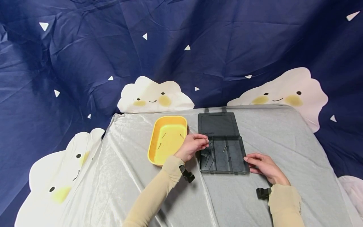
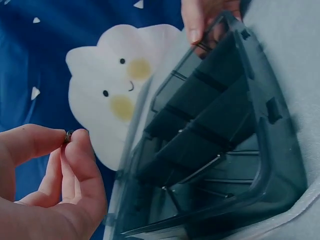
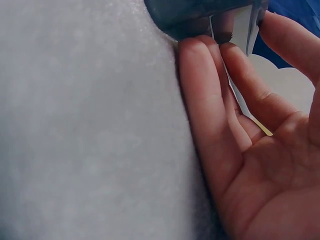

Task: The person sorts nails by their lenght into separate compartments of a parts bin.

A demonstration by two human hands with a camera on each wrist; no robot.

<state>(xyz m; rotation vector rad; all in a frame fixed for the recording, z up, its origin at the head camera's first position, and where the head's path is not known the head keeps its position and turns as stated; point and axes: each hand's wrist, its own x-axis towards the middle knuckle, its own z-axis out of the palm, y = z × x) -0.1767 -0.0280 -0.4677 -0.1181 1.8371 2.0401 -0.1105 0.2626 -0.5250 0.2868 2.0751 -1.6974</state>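
Note:
My left hand (image 1: 193, 146) pinches a small metal screw (image 2: 69, 135) between thumb and fingertip, above the left side of a dark translucent plastic box (image 1: 236, 170). The box lies with its lid (image 1: 218, 124) folded back. Several screws (image 1: 209, 160) lie in its left compartment, and another screw (image 1: 225, 148) is further right. At the right wall, my right hand (image 1: 265, 165) grips the box, thumb at the rim and fingers against the side. Left of the box, a yellow tray (image 1: 151, 151) holds loose screws (image 1: 159, 146); my left wrist overlaps its right edge.
A grey cloth (image 1: 227, 198) with creases covers the table. Behind it hangs a dark blue curtain (image 1: 215, 63) with white clouds and triangles. The lid reaches close to the table's back edge.

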